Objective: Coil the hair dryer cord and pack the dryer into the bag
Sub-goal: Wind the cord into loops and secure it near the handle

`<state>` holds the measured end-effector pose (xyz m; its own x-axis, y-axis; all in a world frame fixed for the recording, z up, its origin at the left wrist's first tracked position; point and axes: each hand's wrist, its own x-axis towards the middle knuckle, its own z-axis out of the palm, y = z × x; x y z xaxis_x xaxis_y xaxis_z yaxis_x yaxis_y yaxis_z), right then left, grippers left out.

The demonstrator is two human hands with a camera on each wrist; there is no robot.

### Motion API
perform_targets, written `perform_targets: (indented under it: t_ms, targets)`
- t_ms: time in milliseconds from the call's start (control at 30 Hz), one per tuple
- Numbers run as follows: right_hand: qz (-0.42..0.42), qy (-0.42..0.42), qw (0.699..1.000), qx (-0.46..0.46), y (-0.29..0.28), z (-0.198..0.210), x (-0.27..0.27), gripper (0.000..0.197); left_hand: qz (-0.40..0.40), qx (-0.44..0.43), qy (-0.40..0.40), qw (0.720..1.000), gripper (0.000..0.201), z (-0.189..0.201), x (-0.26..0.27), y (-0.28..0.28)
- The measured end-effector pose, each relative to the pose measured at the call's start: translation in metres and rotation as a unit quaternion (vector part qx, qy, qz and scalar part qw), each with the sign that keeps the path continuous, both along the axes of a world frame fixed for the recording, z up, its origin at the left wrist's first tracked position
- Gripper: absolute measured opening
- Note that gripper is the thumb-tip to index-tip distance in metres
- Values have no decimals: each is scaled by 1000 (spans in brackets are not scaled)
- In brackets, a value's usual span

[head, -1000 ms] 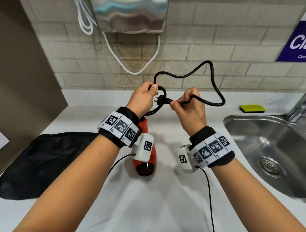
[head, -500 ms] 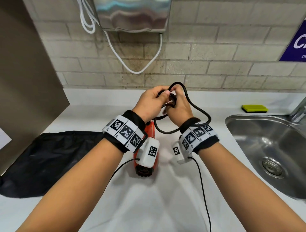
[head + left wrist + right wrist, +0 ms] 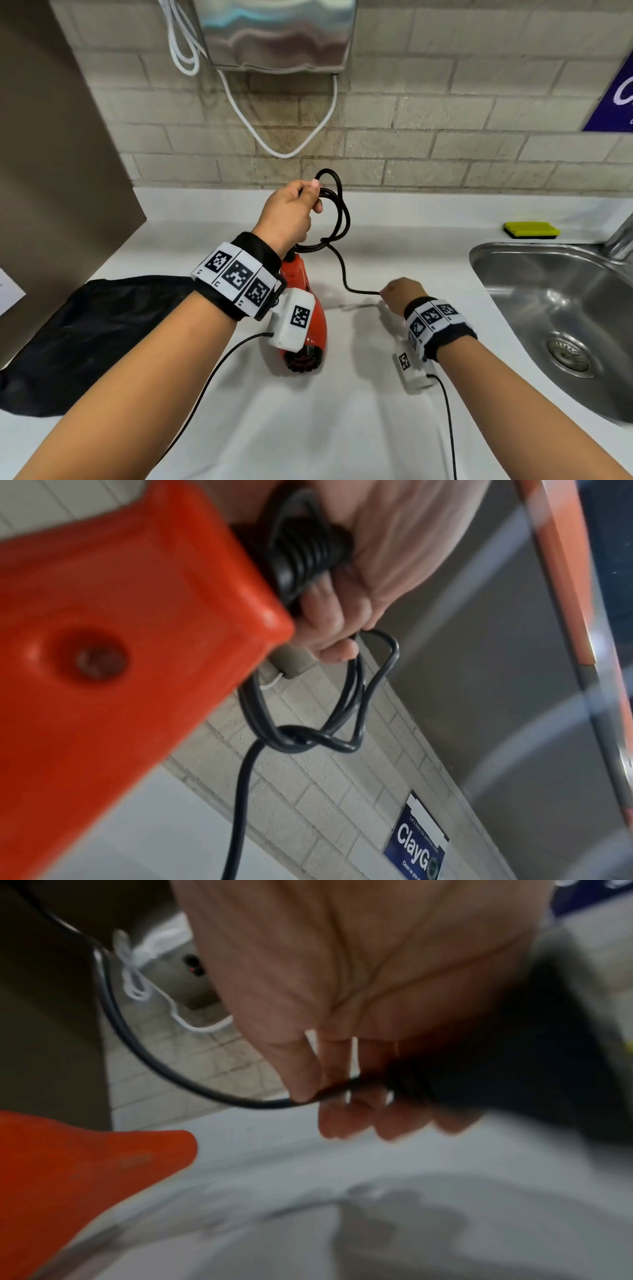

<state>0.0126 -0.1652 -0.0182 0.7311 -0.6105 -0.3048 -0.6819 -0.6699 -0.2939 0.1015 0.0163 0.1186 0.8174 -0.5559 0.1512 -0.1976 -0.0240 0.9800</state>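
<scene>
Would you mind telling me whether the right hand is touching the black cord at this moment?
Touching. The right wrist view shows the cord running in under the curled fingers of the right hand; the head view agrees.

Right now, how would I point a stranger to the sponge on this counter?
Start at the steel sink on the right. Behind its far rim, on the white counter below the brick wall, lies the sponge. It is a small flat block, bright yellow-green over a dark base, the only green thing here.
</scene>
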Motion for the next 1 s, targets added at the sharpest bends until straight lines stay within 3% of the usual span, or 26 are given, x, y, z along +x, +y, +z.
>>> perform_targets:
  t_ms: [100,167,233,300,400,467,533,633,700,800,867,933,1000]
  targets:
    - [-31,-156,987,24,12,21,3,34,-43,22,-29,998,21,2,-3,-2]
    - [25,-239,965,101,26,42,5,44,-63,38,-59,996,21,2,-4,-4]
    - [118,-264,938,190,43,58,7,49,-64,39,-78,994,22,2,-5,-6]
    - [154,-268,910,275,57,64,9,42,-62,34,-82,994,22,3,-5,-7]
    - [139,-326,868,348,66,59,18,20,-70,36,-73,994,22,3,-7,-9]
    - [102,-367,855,353,62,51,26,22,-78,38,-62,994,22,3,-8,-8]
    - [35,-379,871,310,54,40,28,27,-80,38,-53,995,26,3,-8,-7]
    - [-63,-322,910,254,37,20,23,16,-74,60,-71,993,26,2,-7,-4]
    - [-69,-285,926,239,30,14,17,14,-71,82,-101,989,25,2,-7,-2]
    - [-14,-278,946,166,26,24,15,19,-77,71,-94,990,24,2,-7,-1]
    - [13,-372,918,139,30,43,13,26,-81,62,-86,991,24,2,-9,-1]
    - [32,-495,852,166,40,69,8,26,-77,60,-86,992,24,2,-9,-2]
    - [68,-567,796,201,51,93,3,24,-73,57,-87,992,24,2,-9,-3]
